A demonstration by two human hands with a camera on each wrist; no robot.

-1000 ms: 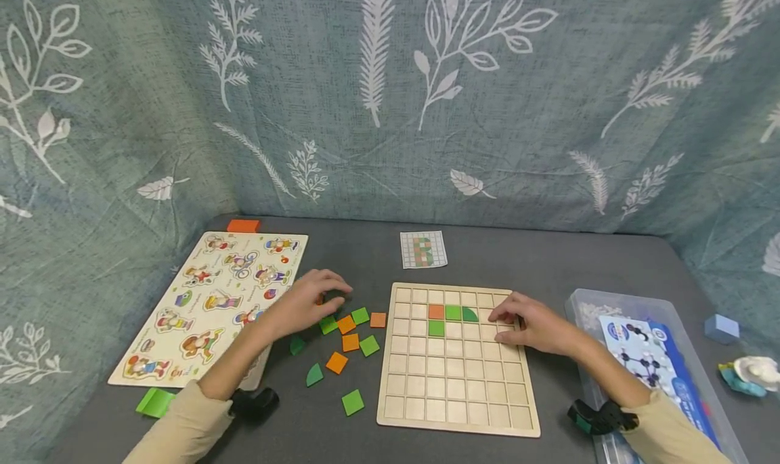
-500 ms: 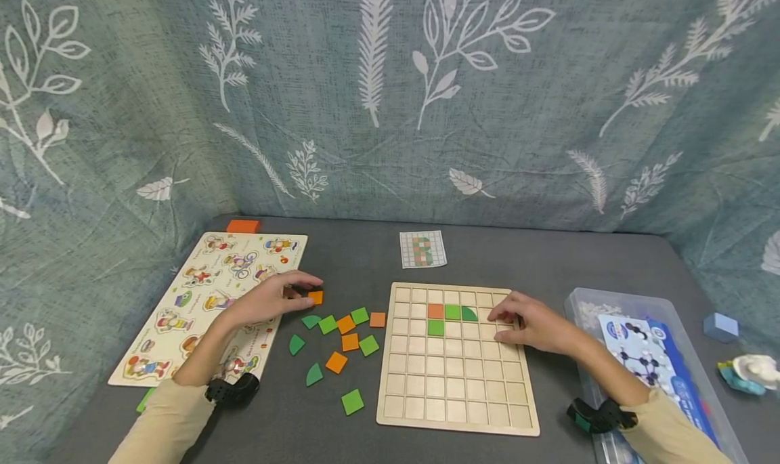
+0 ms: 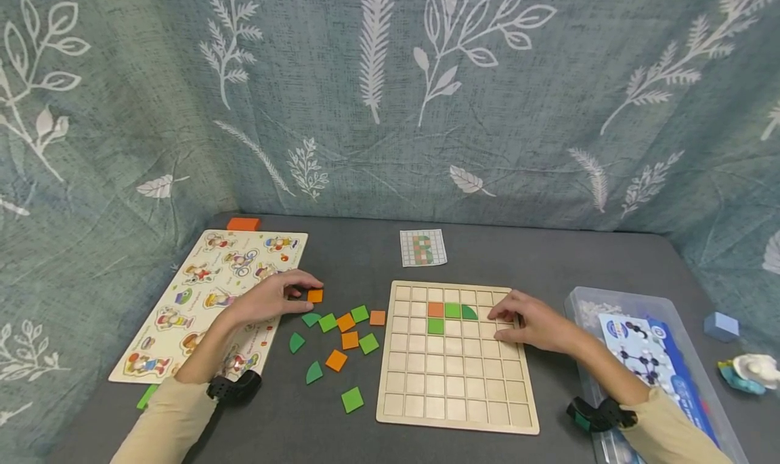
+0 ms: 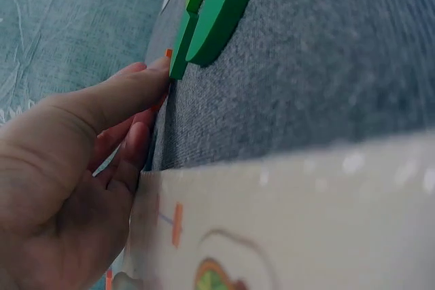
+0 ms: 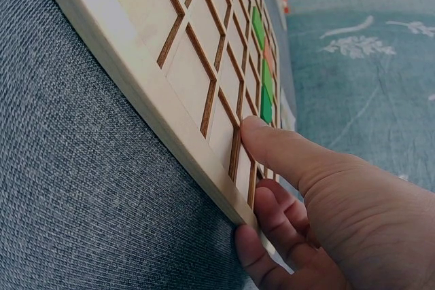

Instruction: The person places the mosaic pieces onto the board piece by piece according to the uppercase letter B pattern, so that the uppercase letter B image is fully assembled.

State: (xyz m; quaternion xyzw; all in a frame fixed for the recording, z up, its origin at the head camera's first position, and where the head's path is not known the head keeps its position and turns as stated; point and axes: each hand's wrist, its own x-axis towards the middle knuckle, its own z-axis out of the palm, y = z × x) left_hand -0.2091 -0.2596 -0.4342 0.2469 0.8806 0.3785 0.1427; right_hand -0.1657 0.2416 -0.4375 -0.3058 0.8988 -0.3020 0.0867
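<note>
My left hand point(image 3: 268, 298) pinches a small orange square tile point(image 3: 315, 295) between thumb and fingers, beside the right edge of the picture puzzle board point(image 3: 164, 345). In the left wrist view the thumb hides most of that tile, and two green tiles lie just past the thumb tip. My right hand point(image 3: 536, 323) rests on the right side of the wooden grid board point(image 3: 445, 406), thumb lying on the cells and other fingers at the rim. Set in the grid are an orange square point(image 3: 435, 309), two green squares point(image 3: 453, 310) and a dark green quarter-circle point(image 3: 469, 312).
Between the boards lie several loose tiles: orange squares point(image 3: 336, 360), green squares point(image 3: 352, 399) and dark green quarter-circles point(image 3: 313, 372). A pattern card point(image 3: 435, 247) lies behind the grid. A clear plastic box point(image 3: 588, 298), a blue block point(image 3: 722, 326) and a small figure point(image 3: 752, 372) stand right.
My left hand has moved left and slightly back from above the loose tiles, bringing the orange tile along to the puzzle board's edge. My right hand has stayed on the grid board.
</note>
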